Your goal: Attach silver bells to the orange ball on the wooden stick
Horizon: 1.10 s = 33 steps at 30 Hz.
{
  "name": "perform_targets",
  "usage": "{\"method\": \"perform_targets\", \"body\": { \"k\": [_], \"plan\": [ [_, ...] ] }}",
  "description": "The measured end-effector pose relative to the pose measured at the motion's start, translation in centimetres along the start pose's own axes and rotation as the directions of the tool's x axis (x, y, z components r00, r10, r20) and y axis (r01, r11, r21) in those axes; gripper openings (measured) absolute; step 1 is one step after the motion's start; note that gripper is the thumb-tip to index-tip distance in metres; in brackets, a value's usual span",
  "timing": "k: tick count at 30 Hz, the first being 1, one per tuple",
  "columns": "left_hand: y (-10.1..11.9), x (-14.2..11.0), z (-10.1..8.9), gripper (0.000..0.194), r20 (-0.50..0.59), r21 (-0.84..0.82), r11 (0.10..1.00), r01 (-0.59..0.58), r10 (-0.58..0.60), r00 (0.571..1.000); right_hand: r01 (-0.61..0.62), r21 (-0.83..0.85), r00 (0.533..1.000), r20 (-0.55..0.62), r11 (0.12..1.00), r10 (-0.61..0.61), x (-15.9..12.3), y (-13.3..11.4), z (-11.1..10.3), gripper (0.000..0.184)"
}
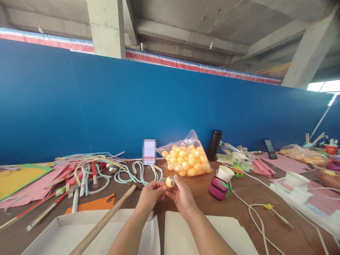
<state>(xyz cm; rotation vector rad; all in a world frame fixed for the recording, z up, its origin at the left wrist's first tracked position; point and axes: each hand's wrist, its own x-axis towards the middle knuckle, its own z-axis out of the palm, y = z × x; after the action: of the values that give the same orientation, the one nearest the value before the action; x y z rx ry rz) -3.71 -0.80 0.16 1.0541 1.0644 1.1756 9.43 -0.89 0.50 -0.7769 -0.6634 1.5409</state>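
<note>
Both my hands meet over the brown table, pinching one small orange ball (170, 181) with a darker patch on it. My left hand (149, 196) grips it from the left with closed fingers. My right hand (182, 194) holds it from the right, thumb and fingertips pressed on it. Just behind the ball lies a clear plastic bag (186, 159) full of several orange balls. A mint-green cord (135, 173) curls on the table left of the bag.
White cardboard sheets (79, 230) and a wooden stick (106, 219) lie below my arms. Coloured straws, strips and paper (66, 177) crowd the left. A pink pouch (218, 188), white cups (225, 173), a black flask (214, 144), cables and another person's hand (328, 179) are on the right.
</note>
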Motion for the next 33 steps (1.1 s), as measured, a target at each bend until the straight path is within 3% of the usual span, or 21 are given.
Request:
{"method": "perform_targets", "body": {
  "k": [4,11,17,23,33],
  "plan": [
    [-0.1,0.1,0.0,0.035,0.032,0.004,1.000,-0.022,0.021,0.999,0.011,-0.016,1.000,0.029,1.000,-0.010,-0.1,-0.1,0.0,0.033],
    [0.6,-0.2,-0.1,0.034,-0.015,-0.069,0.998,-0.001,0.000,1.000,0.049,-0.136,0.999,0.018,0.990,-0.047,-0.2,0.0,0.0,0.034],
    [1.2,-1.0,0.0,0.026,0.071,-0.228,0.973,-0.030,0.048,0.996,0.110,-0.186,0.991,0.093,0.976,-0.094,-0.2,0.1,-0.2,0.042],
    [1.3,-1.4,0.0,0.021,0.158,-0.338,0.941,0.035,0.020,0.987,0.141,-0.169,0.984,0.129,0.976,-0.120,-0.3,0.2,-0.1,0.041],
    [1.1,-1.2,-0.3,0.019,0.154,-0.377,0.923,0.071,-0.013,0.988,0.125,-0.199,0.986,0.131,0.972,-0.100,-0.5,0.2,0.2,0.039]
  ]
}}
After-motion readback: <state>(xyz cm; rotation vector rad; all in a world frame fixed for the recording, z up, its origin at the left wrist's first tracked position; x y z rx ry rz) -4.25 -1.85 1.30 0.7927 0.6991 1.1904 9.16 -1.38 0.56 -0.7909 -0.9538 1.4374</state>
